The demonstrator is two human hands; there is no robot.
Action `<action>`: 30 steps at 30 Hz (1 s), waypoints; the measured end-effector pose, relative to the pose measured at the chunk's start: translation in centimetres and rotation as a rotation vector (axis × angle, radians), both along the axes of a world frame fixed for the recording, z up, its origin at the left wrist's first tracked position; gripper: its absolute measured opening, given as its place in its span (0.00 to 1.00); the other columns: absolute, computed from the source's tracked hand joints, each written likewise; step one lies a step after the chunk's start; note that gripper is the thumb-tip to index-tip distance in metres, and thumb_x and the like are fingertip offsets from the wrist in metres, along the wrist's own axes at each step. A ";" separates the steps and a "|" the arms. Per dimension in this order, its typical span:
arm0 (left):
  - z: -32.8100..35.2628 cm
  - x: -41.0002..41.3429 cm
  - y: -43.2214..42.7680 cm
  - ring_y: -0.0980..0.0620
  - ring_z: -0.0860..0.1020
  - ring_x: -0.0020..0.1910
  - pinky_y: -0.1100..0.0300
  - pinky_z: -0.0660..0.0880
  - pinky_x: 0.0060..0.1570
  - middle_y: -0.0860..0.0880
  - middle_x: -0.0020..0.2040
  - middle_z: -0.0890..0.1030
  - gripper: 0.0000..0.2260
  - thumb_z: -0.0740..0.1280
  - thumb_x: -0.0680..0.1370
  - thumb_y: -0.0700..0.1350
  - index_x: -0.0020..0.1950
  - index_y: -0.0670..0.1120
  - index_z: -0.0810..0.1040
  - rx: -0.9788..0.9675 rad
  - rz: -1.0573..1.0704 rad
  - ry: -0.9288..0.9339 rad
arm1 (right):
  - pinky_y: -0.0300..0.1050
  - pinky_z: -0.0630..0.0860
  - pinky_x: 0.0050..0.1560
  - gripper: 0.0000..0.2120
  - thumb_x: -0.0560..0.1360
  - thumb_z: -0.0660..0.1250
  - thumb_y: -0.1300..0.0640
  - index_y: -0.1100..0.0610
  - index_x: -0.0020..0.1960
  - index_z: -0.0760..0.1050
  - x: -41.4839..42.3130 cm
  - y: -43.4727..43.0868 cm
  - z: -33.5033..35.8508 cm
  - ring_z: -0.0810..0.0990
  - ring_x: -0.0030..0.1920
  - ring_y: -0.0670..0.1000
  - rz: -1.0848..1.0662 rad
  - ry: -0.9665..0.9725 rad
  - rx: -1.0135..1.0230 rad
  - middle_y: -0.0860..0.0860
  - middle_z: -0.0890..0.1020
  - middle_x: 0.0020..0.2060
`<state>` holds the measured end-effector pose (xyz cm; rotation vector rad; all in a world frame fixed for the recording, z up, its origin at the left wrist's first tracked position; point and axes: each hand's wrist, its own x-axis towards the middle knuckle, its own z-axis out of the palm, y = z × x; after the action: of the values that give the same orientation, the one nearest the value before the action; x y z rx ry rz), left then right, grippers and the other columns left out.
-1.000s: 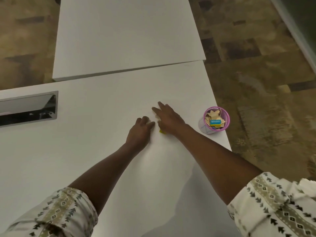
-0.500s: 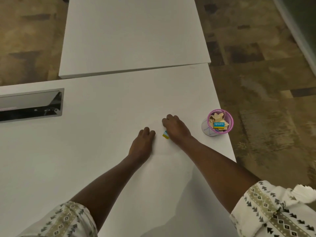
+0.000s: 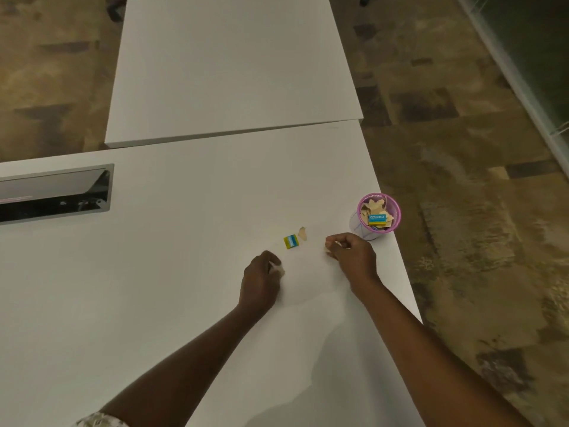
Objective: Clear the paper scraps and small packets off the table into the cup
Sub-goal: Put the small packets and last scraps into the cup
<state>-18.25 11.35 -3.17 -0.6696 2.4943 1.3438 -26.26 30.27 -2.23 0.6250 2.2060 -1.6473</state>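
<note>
Two white tables on a mottled brown floor, seen from above.
The near table [image 3: 154,288] carries a recessed, metal-framed cable tray [image 3: 55,192] at its left; a second white table [image 3: 234,66] abuts its far edge. Patchy tan-and-brown flooring [image 3: 462,149] surrounds both, and a pale baseboard strip [image 3: 523,97] runs along the upper right. Lighting is dim.

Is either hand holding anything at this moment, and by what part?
The left hand pinches a pale paper scrap at its fingertips. The right hand is closed on another pale scrap; which part it grips cannot be told.
</note>
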 end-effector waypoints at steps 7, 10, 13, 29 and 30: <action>5.3 -6.7 6.4 0.52 0.75 0.40 0.58 0.71 0.43 0.47 0.43 0.81 0.05 0.70 0.77 0.43 0.52 0.47 0.80 0.074 -0.110 0.196 | 0.35 0.78 0.35 0.01 0.74 0.73 0.60 0.57 0.45 0.82 -2.7 5.2 3.9 0.85 0.35 0.46 -0.134 0.152 0.115 0.54 0.85 0.40; 7.2 -10.1 9.9 0.49 0.77 0.44 0.57 0.72 0.45 0.46 0.46 0.82 0.05 0.69 0.76 0.40 0.52 0.46 0.81 0.075 -0.155 0.252 | 0.53 0.83 0.47 0.03 0.74 0.72 0.58 0.58 0.46 0.82 -5.2 7.1 4.6 0.86 0.42 0.57 -0.119 0.152 0.263 0.58 0.86 0.42; 8.4 -12.7 12.7 0.46 0.79 0.48 0.54 0.76 0.47 0.45 0.48 0.82 0.07 0.67 0.75 0.37 0.50 0.45 0.81 0.077 -0.164 0.264 | 0.57 0.83 0.49 0.01 0.75 0.71 0.59 0.56 0.45 0.81 -6.9 7.9 5.4 0.86 0.43 0.57 -0.117 0.133 0.262 0.57 0.86 0.43; 6.2 -13.5 12.2 0.47 0.80 0.50 0.54 0.77 0.52 0.47 0.62 0.80 0.14 0.67 0.78 0.39 0.63 0.48 0.78 0.035 -0.241 0.277 | 0.37 0.80 0.41 0.10 0.78 0.64 0.57 0.55 0.57 0.80 -7.3 7.3 7.0 0.83 0.51 0.51 -0.060 0.192 0.435 0.52 0.84 0.53; 6.1 -13.1 11.5 0.47 0.80 0.49 0.54 0.77 0.52 0.47 0.63 0.79 0.14 0.67 0.78 0.39 0.64 0.47 0.77 0.031 -0.239 0.293 | 0.32 0.76 0.38 0.10 0.78 0.64 0.57 0.55 0.56 0.80 -6.9 6.9 7.3 0.82 0.50 0.50 -0.061 0.259 0.474 0.52 0.84 0.52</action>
<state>-31.35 22.89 2.91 -0.1669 2.6625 1.4747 -33.14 37.18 5.05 0.6251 2.8271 -1.2909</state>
